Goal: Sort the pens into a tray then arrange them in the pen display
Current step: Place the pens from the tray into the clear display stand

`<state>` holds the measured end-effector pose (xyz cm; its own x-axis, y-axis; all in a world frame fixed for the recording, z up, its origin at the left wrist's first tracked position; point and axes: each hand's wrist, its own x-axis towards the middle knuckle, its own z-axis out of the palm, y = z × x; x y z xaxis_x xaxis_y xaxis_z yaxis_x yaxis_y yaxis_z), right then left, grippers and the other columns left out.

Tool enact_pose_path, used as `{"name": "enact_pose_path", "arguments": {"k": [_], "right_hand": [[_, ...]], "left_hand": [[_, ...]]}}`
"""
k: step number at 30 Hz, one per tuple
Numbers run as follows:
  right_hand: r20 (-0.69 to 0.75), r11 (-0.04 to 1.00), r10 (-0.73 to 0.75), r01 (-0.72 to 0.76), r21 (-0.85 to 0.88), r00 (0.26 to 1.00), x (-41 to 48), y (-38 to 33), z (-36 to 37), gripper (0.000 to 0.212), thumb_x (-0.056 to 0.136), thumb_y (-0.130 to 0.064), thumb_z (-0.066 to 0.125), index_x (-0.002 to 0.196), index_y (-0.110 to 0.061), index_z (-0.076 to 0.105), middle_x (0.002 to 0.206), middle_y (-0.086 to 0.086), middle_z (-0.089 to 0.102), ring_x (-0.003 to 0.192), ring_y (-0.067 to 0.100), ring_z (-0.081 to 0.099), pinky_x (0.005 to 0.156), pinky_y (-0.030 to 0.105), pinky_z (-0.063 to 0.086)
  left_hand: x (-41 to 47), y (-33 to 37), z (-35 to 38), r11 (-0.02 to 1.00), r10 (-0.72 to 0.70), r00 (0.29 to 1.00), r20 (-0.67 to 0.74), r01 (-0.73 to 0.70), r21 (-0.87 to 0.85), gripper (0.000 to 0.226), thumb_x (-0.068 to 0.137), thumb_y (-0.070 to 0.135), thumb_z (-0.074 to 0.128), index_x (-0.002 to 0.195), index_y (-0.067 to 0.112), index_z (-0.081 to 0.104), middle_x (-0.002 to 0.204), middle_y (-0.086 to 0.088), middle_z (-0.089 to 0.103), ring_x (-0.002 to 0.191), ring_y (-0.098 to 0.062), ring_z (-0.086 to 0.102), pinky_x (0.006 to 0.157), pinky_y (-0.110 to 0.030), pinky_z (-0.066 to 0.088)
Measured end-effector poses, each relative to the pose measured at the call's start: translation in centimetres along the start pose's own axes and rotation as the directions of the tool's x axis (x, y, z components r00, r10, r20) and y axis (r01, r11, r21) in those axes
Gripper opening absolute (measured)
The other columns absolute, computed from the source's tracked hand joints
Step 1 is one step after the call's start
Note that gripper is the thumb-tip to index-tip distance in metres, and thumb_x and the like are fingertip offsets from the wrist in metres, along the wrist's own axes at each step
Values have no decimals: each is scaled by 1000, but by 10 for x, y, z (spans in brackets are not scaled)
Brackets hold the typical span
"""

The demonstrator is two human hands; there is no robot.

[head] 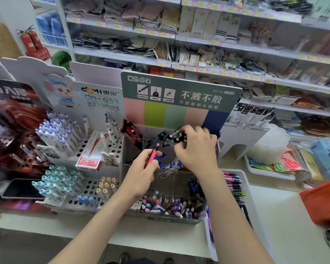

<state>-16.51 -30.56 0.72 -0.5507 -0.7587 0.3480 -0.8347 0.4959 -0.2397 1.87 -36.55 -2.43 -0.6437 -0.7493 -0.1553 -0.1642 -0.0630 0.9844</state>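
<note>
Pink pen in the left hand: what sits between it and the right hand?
Head view: blue-capped pens in the clear pen display fill the gap between the pink pen and the right hand, which grips dark pens.

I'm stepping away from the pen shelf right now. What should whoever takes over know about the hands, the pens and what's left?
Left hand: holds one pink pen over the display.
Right hand: grips a bunch of black pens at the display's back row.
Done: several compartments hold pens, including blue pens.
Left: the tray on the right has many pens to place.
</note>
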Motion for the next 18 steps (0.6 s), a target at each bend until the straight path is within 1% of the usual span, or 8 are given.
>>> {"name": "enact_pose_path", "arguments": {"k": [4,6,8,11,13,15,17,18], "right_hand": [[150,980,-88,112,-166,985,12,-6,-6,31,93,-28,66,123,-23,60,109,3,73,108,35,57,88,47,37],[212,983,-172,181,-23,962,24,-8,-8,30,95,-19,68,123,-21,60,109,5,74,109,36,61,90,47,43],[275,968,-208,157,198,939,32,-11,-10,47,92,-8,70,136,-19,57,113,11,73,108,37,64,90,48,53],[255,960,-157,87,266,954,37,-10,-3,61,92,-4,71,147,-18,52,117,17,71,110,39,66,93,50,57],[186,964,-163,116,240,969,31,-8,1,60,90,-9,73,147,-17,55,119,13,72,111,36,65,94,52,55],[-21,950,-205,204,236,979,16,-9,0,50,88,-14,72,137,-18,64,116,4,72,108,30,61,90,48,51],[-234,912,-166,239,332,958,-6,-16,-1,36,89,-12,70,124,-18,71,106,-3,72,99,22,60,84,39,48],[-261,881,-110,216,422,959,-17,-20,-1,28,92,-13,71,119,-17,73,100,-6,72,92,18,61,81,34,50]], "left_hand": [[2,1,3,1000,-7,1000,3,7,-16,25,108,10,49,122,26,63,72,7,58,48,-11,35,43,-20,30],[2,0,4,999,-9,1000,11,10,-36,25,108,8,49,122,23,63,68,10,58,47,-10,34,43,-20,29],[2,0,4,999,-12,1000,20,13,-46,25,108,7,48,122,22,62,60,13,55,46,-10,32,43,-20,29],[2,0,4,999,-10,1000,11,11,-53,22,109,12,48,122,23,62,70,9,58,48,-11,33,44,-22,29],[2,-1,3,998,-9,1000,-2,9,-58,21,112,18,44,121,21,63,78,0,58,49,-12,33,44,-24,27],[4,-2,2,998,-8,1000,-14,8,-57,24,113,19,39,121,20,62,79,-4,58,50,-13,33,44,-24,27],[3,-2,2,998,-9,1000,-23,8,-56,20,113,16,37,117,16,57,75,-4,59,53,-14,36,48,-22,31],[3,-2,2,999,-6,1000,-23,5,-50,16,112,15,39,113,13,54,73,-4,58,56,-14,39,51,-23,34]]}}
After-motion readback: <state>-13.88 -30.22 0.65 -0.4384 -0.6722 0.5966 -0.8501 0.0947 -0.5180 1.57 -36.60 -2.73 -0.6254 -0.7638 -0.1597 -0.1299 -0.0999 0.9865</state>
